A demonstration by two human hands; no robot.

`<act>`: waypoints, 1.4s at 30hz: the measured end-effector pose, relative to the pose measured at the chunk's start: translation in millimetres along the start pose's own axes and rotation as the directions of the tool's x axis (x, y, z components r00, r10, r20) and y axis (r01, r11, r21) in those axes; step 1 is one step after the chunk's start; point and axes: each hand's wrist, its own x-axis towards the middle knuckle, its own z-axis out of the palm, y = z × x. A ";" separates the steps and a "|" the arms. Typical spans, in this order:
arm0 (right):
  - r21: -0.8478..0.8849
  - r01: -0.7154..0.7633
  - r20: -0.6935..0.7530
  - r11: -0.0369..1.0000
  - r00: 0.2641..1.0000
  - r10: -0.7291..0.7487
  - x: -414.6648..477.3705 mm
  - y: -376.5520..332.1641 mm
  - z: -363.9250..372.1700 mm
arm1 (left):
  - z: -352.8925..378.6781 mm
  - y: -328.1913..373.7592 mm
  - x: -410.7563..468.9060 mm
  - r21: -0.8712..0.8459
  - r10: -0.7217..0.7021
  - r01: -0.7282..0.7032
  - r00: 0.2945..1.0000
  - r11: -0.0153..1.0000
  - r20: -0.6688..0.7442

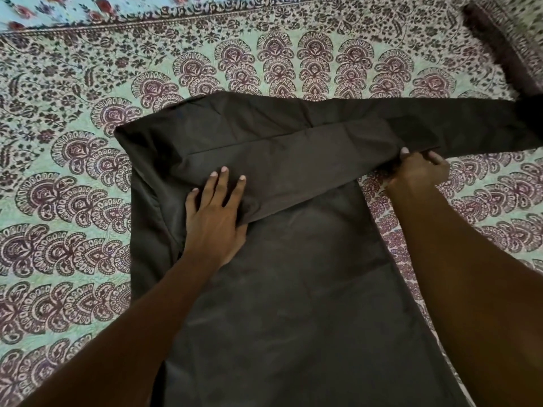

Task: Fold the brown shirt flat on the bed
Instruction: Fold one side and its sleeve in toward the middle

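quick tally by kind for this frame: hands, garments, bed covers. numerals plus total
Hands: 2, left hand flat on the brown shirt, right hand gripping the edge of its folded sleeve
Garments: 1, the brown shirt
Bed covers: 1, patterned bedspread
Total: 4

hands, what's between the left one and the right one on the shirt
In the head view, only brown shirt fabric lies between them: the folded-over sleeve spans from the flat left hand to the right hand, which pinches its edge.
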 end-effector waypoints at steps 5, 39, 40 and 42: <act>-0.111 0.047 -0.047 0.993 0.997 -0.053 -8.0 0.7 -4.1 | -0.3 -9.6 -0.9 -0.074 -0.051 0.054 0.998 0.996 0.032; -0.013 0.997 0.915 -0.074 0.042 0.401 -282.2 160.1 164.6 | -18.7 -133.6 -16.4 -0.768 -0.819 0.523 0.574 0.369 -0.003; -0.097 0.995 0.887 -0.006 0.090 0.453 -288.7 165.4 178.1 | -19.3 -133.9 -19.2 -0.743 -0.814 0.538 0.580 0.398 -0.016; -0.251 0.955 0.866 0.155 0.150 0.478 -294.6 178.5 201.2 | -22.2 -138.2 -24.7 -0.681 -0.789 0.560 0.613 0.472 -0.043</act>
